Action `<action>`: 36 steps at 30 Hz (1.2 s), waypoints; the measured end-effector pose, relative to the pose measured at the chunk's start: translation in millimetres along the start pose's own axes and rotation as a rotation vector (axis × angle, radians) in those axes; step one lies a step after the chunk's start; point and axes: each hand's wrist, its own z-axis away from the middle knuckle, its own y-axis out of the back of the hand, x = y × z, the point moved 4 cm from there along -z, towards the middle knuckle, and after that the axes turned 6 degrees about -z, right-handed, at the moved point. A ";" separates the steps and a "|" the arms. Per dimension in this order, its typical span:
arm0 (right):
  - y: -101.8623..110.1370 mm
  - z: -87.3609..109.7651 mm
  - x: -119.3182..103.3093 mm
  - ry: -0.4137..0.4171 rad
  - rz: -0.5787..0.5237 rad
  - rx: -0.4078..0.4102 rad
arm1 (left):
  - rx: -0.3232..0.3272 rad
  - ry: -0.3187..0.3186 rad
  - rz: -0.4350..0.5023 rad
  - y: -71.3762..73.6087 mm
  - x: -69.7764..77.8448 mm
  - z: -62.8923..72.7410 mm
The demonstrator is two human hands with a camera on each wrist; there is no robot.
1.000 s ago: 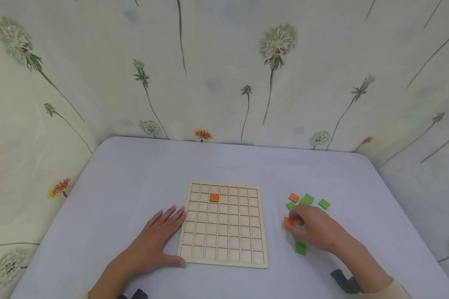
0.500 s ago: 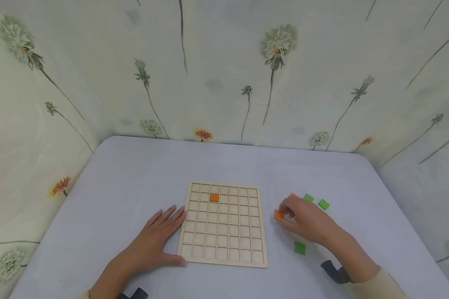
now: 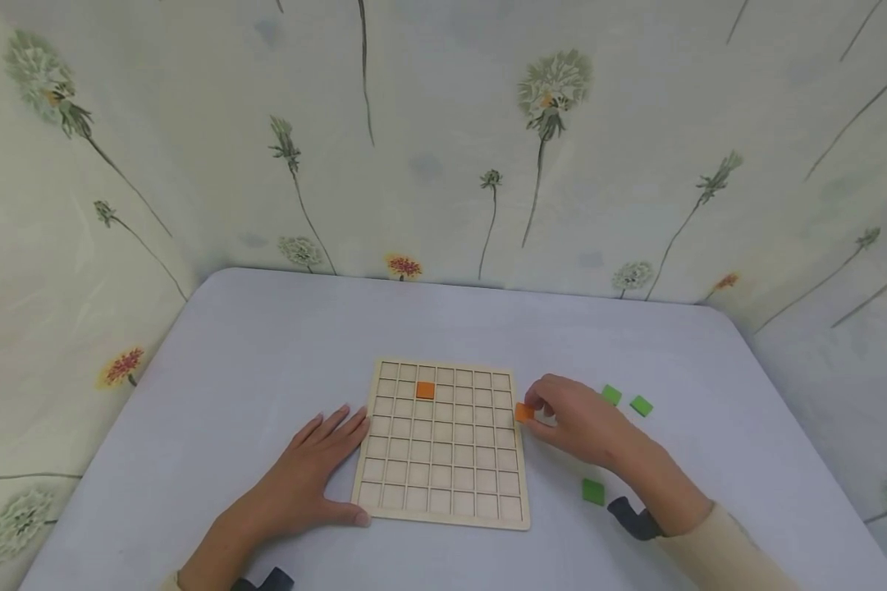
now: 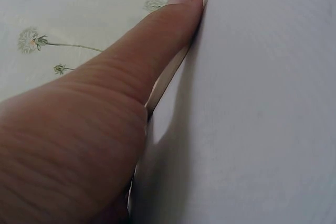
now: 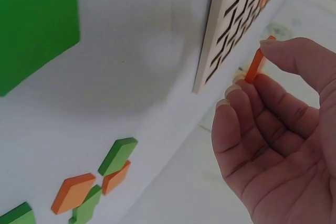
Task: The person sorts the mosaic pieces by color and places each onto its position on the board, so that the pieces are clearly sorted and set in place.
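A wooden grid board (image 3: 443, 443) lies on the table, with one orange square tile (image 3: 425, 391) set in a cell near its far edge. My left hand (image 3: 303, 484) rests flat with spread fingers against the board's left side, the thumb at its near left corner. Between thumb and index finger, my right hand (image 3: 579, 419) pinches another orange tile (image 5: 255, 65). That tile is held at the board's right edge, raised off the table in the right wrist view. In the left wrist view the left thumb (image 4: 152, 40) touches the board's edge.
Right of the board lie loose green tiles (image 3: 641, 405), and a single green tile (image 3: 593, 492) sits nearer the front. Further orange tiles (image 5: 73, 192) lie among green ones in the right wrist view. A flowered cloth (image 3: 443, 148) hangs behind the table.
My right hand has moved left, carrying the pinched orange tile from the loose tiles to the board's right edge. The left hand and the board have stayed in place.
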 end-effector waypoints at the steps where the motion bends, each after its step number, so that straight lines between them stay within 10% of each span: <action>1: -0.4 -1.5 -1.4 0.010 0.001 0.002 | 0.001 0.000 0.001 0.0 0.0 0.0; 36: -15.6 -62.2 -49.1 0.173 0.049 -0.011 | -0.004 0.000 0.015 -1.3 -1.9 -0.5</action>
